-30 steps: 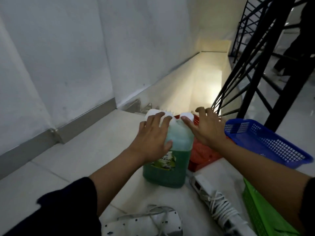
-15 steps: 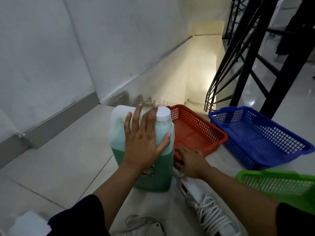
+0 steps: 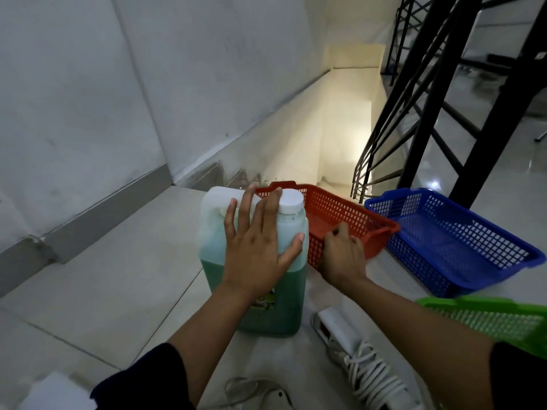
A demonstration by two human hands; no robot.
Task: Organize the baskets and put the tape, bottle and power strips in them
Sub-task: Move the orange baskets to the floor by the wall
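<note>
The bottle (image 3: 254,270), part-filled with green liquid, stands upright on the tiled floor (image 3: 112,279). The left hand (image 3: 257,247) lies flat against its near face, fingers straight and spread. Immediately right of the bottle, the right hand (image 3: 343,255) grips the near rim of the red basket (image 3: 340,214), fingers curled. The blue basket (image 3: 455,241) sits farther right; the green basket (image 3: 488,321) and a white power strip (image 3: 355,353) lie right of the bottle, nearer the camera.

Black stair railing (image 3: 429,119), grey tiled floor (image 3: 118,276).
</note>
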